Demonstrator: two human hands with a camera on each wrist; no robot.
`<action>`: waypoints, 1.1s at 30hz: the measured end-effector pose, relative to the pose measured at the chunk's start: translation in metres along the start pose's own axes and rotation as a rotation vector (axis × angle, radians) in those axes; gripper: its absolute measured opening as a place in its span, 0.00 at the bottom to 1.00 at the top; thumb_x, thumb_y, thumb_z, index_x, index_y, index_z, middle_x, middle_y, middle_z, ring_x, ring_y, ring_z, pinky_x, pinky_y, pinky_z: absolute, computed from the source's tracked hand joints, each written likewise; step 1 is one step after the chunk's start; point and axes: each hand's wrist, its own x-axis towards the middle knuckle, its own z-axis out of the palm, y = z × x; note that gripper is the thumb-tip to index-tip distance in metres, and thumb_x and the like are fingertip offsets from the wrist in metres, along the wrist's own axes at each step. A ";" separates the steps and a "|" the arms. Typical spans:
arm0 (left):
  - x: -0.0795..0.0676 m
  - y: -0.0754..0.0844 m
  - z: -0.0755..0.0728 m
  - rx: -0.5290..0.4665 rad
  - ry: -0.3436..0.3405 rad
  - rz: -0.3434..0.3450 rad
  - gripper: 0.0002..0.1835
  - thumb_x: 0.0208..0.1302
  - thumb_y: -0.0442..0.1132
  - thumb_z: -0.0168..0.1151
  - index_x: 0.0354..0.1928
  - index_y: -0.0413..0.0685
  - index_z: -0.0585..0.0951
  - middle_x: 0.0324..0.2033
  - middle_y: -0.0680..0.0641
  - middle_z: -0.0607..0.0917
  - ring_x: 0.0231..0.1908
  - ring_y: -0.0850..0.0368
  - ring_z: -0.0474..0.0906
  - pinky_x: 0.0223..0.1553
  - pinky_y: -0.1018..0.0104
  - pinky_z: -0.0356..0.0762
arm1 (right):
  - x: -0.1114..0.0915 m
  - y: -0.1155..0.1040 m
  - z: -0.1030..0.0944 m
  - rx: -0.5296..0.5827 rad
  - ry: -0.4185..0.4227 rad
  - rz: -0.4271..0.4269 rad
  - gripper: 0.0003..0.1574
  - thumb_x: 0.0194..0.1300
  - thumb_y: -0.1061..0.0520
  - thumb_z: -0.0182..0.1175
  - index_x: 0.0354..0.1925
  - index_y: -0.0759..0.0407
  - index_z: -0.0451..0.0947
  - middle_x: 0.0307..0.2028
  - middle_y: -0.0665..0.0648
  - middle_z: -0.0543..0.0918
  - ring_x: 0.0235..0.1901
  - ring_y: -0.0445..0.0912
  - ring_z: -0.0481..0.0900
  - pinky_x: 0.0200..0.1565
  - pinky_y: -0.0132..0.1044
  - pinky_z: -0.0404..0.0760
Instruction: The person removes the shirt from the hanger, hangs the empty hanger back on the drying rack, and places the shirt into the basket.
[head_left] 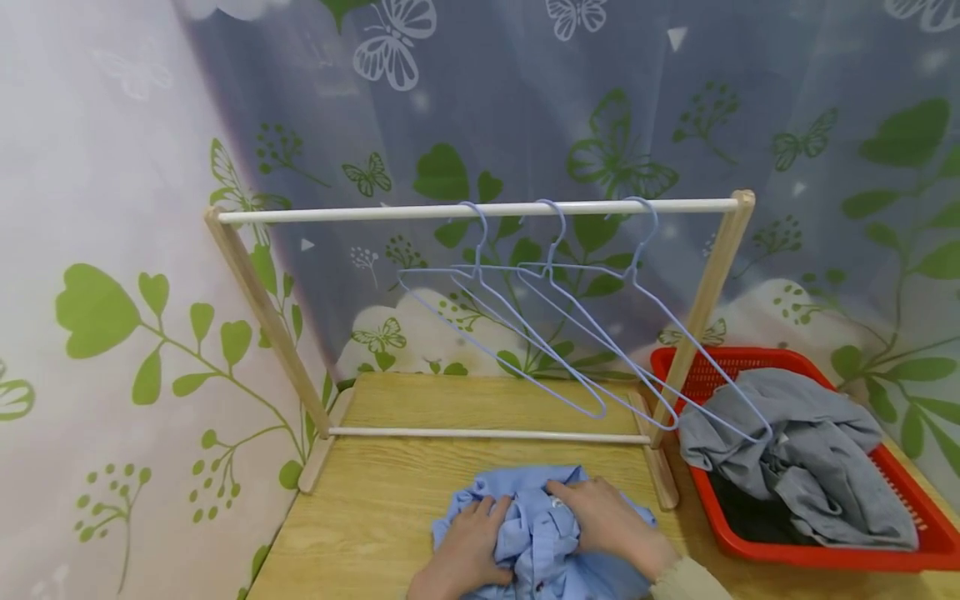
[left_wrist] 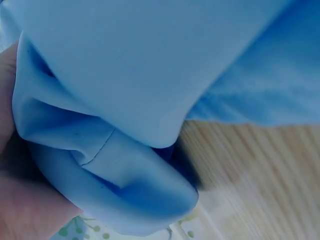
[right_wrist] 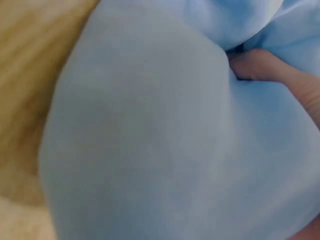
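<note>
A crumpled light blue shirt (head_left: 542, 542) with a placket lies bunched on the wooden table, close to me. My left hand (head_left: 468, 542) grips its left side, thumb toward the middle. On the other side my right hand (head_left: 603, 517) holds the cloth near the collar area, where a small white label shows. Folds of the shirt (left_wrist: 125, 75) fill much of the left wrist view, with part of the left hand (left_wrist: 30, 205) at the edge. In the right wrist view, a digit of the right hand (right_wrist: 270, 70) presses into the shirt (right_wrist: 140, 125); its other fingers are mostly hidden.
Behind the shirt stands a wooden rack with a white top rail (head_left: 337, 214) and a lower bar (head_left: 487, 433). Several pale blue hangers (head_left: 551, 275) hang from the rail. At right, a red basket (head_left: 750, 546) holds grey clothing (head_left: 817, 450) and something black.
</note>
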 end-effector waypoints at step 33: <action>0.088 0.129 -0.049 -0.220 0.427 0.313 0.43 0.43 0.44 0.84 0.63 0.55 0.73 0.50 0.51 0.81 0.40 0.54 0.84 0.33 0.70 0.78 | -0.119 0.011 -0.135 -0.326 0.706 0.363 0.28 0.36 0.60 0.72 0.43 0.53 0.81 0.30 0.61 0.87 0.31 0.58 0.83 0.40 0.59 0.76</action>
